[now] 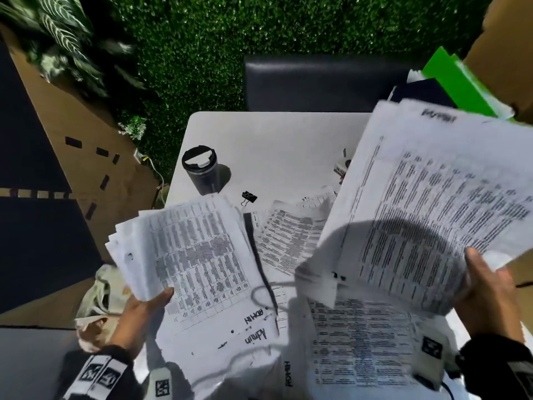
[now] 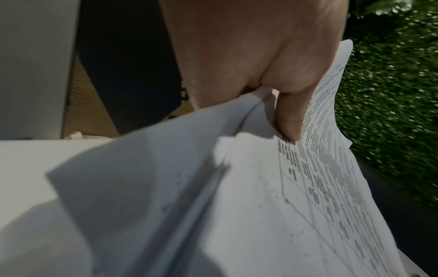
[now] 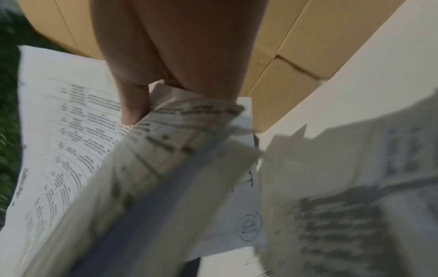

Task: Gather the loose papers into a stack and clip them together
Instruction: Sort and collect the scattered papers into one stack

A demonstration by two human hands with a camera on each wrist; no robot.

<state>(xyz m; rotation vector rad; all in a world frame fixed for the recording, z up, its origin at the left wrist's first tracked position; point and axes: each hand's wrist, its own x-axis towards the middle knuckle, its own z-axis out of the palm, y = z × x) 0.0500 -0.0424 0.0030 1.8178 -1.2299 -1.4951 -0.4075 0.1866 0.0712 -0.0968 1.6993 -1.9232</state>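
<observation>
My left hand (image 1: 150, 304) pinches a bundle of printed sheets (image 1: 190, 249) by its lower left corner, thumb on top (image 2: 290, 120), lifted above the white table (image 1: 274, 145). My right hand (image 1: 484, 287) grips a larger bundle of printed papers (image 1: 432, 203) at its lower right edge, raised and tilted; the thumb presses on the top sheet (image 3: 132, 105). More loose printed sheets (image 1: 288, 241) lie on the table between and under both bundles. A black binder clip (image 1: 249, 197) lies on the table beyond the left bundle, clear of both hands.
A dark travel cup (image 1: 202, 171) stands at the table's back left. A small white and red object (image 1: 341, 167) sits half hidden behind the right bundle. Green folders (image 1: 461, 82) and a cardboard box (image 1: 507, 53) stand at back right. A dark chair back (image 1: 317, 82) faces the far edge.
</observation>
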